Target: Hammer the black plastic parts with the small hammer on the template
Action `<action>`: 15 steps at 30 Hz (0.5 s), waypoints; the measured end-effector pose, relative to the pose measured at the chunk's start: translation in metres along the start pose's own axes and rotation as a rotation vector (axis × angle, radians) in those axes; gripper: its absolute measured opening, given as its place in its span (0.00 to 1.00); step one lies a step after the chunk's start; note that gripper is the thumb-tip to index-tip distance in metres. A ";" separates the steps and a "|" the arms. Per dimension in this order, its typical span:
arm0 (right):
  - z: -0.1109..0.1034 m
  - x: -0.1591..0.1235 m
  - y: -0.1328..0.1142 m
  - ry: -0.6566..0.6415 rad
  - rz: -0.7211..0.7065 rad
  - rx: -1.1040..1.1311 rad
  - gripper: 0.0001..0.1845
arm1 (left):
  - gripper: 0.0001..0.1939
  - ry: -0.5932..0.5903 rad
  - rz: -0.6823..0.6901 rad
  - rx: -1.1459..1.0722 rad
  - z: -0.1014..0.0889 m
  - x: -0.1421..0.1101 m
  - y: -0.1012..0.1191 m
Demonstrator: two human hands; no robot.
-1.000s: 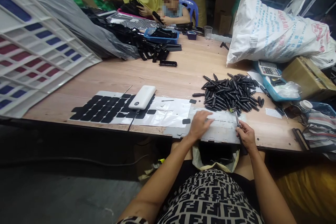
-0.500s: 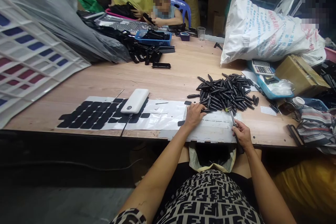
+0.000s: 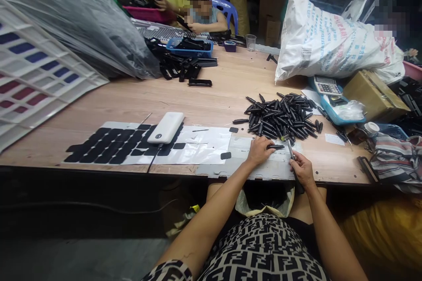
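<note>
My left hand (image 3: 259, 151) grips one slim black tapered piece (image 3: 276, 146) over the grey mat (image 3: 242, 164), its free end pointing right. Just beyond lies a heap of many similar black tapered pieces (image 3: 280, 114). To the right, my right hand (image 3: 303, 167) is closed around a long knife-like tool (image 3: 291, 151) with a shiny metal upper part and a dark handle. The tool's tip is near the heap, beside a small yellow-green spot; its exact kind is unclear. Under the table edge, a pale bag (image 3: 242, 202) hangs open between my legs, dark inside.
A white power bank (image 3: 166, 127) with a cable lies on a sheet of black stickers (image 3: 107, 145). At right are a blue tray (image 3: 343, 112) with a calculator, a cardboard box (image 3: 377, 94) and a big white sack (image 3: 329, 41). Other people sit across the table behind a blue basket (image 3: 189, 50).
My left hand has moved right and slightly toward me, from the heap's edge onto the mat, with the black piece in it. My right hand has stayed nearly still with the tool.
</note>
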State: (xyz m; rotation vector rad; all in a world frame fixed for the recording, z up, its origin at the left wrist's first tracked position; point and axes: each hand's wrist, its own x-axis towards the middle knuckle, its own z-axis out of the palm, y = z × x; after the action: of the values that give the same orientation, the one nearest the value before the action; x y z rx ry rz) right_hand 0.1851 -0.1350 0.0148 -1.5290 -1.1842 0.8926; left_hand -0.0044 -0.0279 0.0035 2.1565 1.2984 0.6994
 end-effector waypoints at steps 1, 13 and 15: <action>0.000 0.000 0.001 0.002 -0.003 -0.002 0.28 | 0.11 0.000 0.003 -0.012 -0.001 0.001 -0.001; -0.001 -0.025 -0.016 -0.008 -0.186 -0.287 0.25 | 0.08 0.015 -0.030 -0.041 -0.001 0.002 -0.001; 0.000 -0.030 -0.021 0.007 -0.236 -0.349 0.24 | 0.08 0.020 -0.033 -0.038 -0.002 0.002 -0.001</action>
State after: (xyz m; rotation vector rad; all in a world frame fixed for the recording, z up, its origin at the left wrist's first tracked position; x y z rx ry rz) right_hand 0.1716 -0.1631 0.0343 -1.6176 -1.5394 0.5420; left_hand -0.0053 -0.0259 0.0045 2.0989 1.3175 0.7283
